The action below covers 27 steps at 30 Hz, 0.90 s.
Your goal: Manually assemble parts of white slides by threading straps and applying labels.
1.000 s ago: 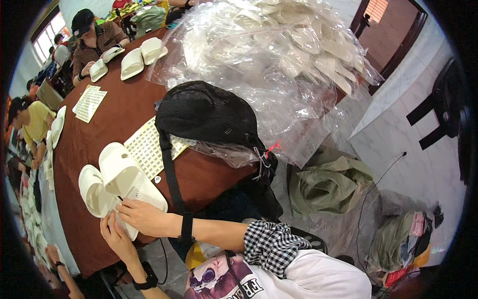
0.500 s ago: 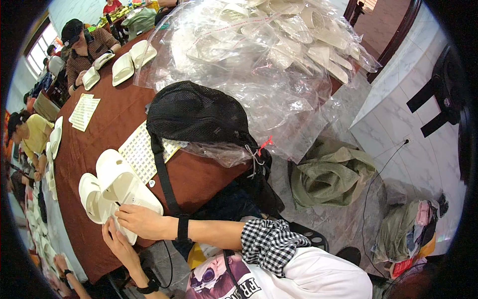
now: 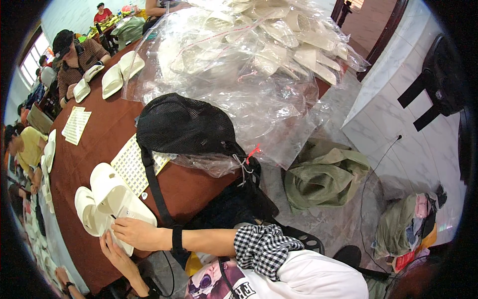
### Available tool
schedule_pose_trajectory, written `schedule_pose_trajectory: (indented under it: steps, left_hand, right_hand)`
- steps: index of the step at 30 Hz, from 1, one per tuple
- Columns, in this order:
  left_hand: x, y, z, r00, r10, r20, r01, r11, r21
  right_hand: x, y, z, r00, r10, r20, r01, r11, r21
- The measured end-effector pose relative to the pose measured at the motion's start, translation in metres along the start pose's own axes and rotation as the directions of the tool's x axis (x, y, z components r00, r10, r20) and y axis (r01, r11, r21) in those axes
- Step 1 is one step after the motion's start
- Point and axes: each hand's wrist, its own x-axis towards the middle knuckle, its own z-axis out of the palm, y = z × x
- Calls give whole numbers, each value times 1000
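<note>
- Here, pinching a thin dark-tipped tool (image 3: 113, 216) in the bunched fingers of the right hand (image 3: 134, 234), with most of the shaft hidden in the grasp.
- Poking out just past those fingertips with a short end only, above a pair of white slippers, near the line between both.
- Lying right in front of the right hand's fingers with strap and opening, and partly beneath the knuckles at the heel: the slipper farther right (image 3: 122, 199).
- Touching the slipper farther left (image 3: 93, 219) near its heel with the left hand (image 3: 118, 258), fingers stretched along the side edge; impossible to tell whether gripping or merely steadying.
- Keeping both hands close together, left fingertips just below the right ones.
- Resting on the brown-covered table (image 3: 184, 189), side by side, straps pointing away from the wearer.
- Just beyond the slippers, a yellowish sticker sheet (image 3: 130, 162), partly under a black mesh item (image 3: 184, 122) with a strap.
- Farther off, a big clear plastic bag (image 3: 224, 94) with pale slippers inside.
</note>
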Motion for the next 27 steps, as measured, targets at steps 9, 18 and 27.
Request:
schedule_pose_trajectory:
  steps: [9,18,27]
  left_hand:
    - [2,-5,-3,997,1,75,-3,1000,22]
    - [-5,-15,-10,998,-52,33,53,998,-35]
    - [0,35,-13,999,22,23,-23,996,84]
  right_hand:
    - [-2,-2,6,1000,-5,-25,5,1000,-31]
    - [8,-8,9,998,-56,0,56,997,-62]
    - [5,-3,-29,980,-29,196,27,1000,16]
